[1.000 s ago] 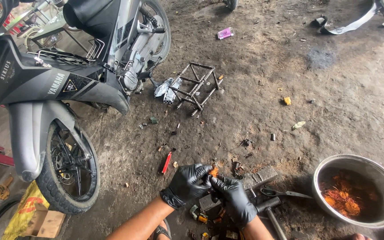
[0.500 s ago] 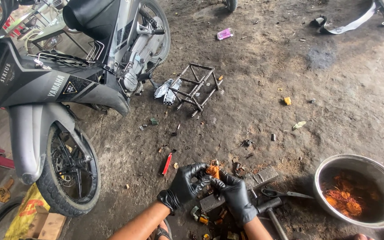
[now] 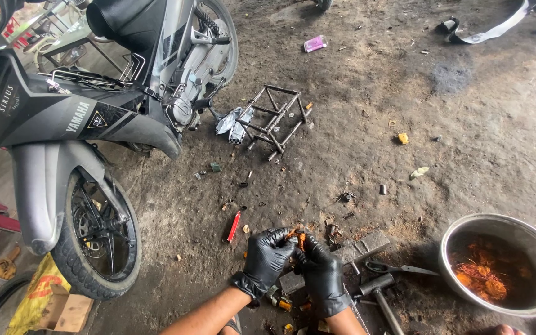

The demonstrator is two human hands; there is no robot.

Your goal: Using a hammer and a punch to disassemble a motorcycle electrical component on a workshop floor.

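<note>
Both my hands wear black gloves and meet low in the middle of the view. My left hand (image 3: 267, 257) and my right hand (image 3: 321, 273) together pinch a small orange-brown greasy part (image 3: 297, 236) between the fingertips. Most of that part is hidden by my fingers. Just below my hands lie a flat grey block (image 3: 364, 245) and a hammer (image 3: 379, 293) on the dirt floor.
A grey motorcycle (image 3: 88, 124) stands at the left, front wheel (image 3: 97, 239) close to my left arm. A metal bowl (image 3: 531, 242) with rusty orange contents sits at the right. Scissors (image 3: 398, 268), a red pen-like tool (image 3: 234, 226) and a small metal frame stand (image 3: 274, 118) lie on the floor.
My hands have shifted slightly and closed tighter together around the small orange part. The rest of the scene is unchanged.
</note>
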